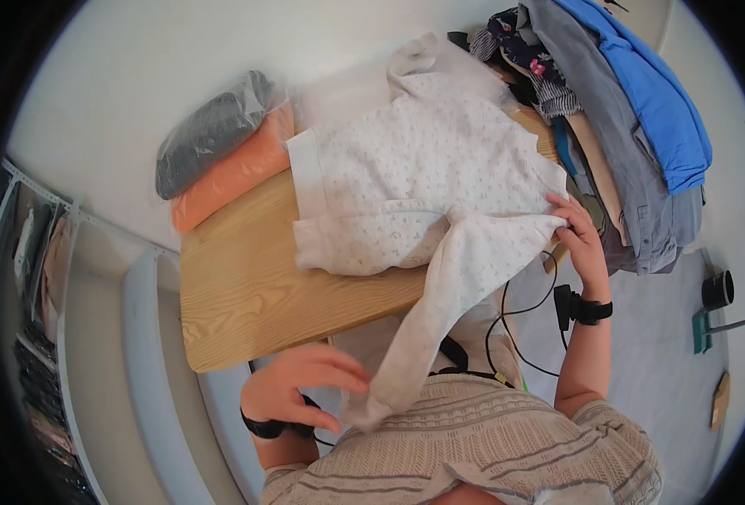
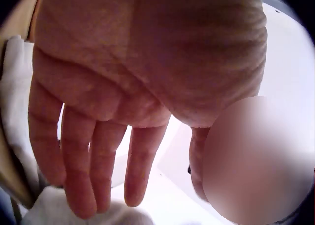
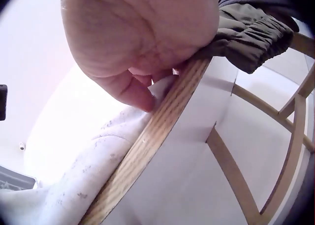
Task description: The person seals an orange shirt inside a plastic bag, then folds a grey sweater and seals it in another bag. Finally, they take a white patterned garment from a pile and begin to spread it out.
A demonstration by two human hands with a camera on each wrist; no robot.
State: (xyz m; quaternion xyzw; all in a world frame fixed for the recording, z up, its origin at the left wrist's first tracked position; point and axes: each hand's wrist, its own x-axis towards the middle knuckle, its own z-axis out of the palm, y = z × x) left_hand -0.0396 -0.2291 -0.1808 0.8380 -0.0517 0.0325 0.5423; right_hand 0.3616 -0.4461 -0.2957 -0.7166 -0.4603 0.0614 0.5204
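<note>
A white sweatshirt (image 1: 423, 168) with a small print lies across the wooden table (image 1: 246, 286), its ribbed hem to the left. One sleeve (image 1: 448, 295) hangs over the front edge toward the person; the other bends upward at the back. At the right, by the neck end, the right hand (image 1: 581, 240) pinches the fabric; in the right wrist view its thumb (image 3: 140, 94) and fingers meet on the cloth at the table edge. Beside the cuff of the hanging sleeve is the left hand (image 1: 305, 387). Its fingers (image 2: 78, 185) are extended and apart, with the cuff just beyond their tips.
Two bagged garments, one dark grey (image 1: 212, 135) and one orange (image 1: 238, 168), are stacked at the table's back left. Folded clothes, with a blue one (image 1: 642, 93) on top, pile up at the right. Black cables (image 1: 507, 316) hang below the front edge. Shelves (image 1: 69, 278) stand at the left.
</note>
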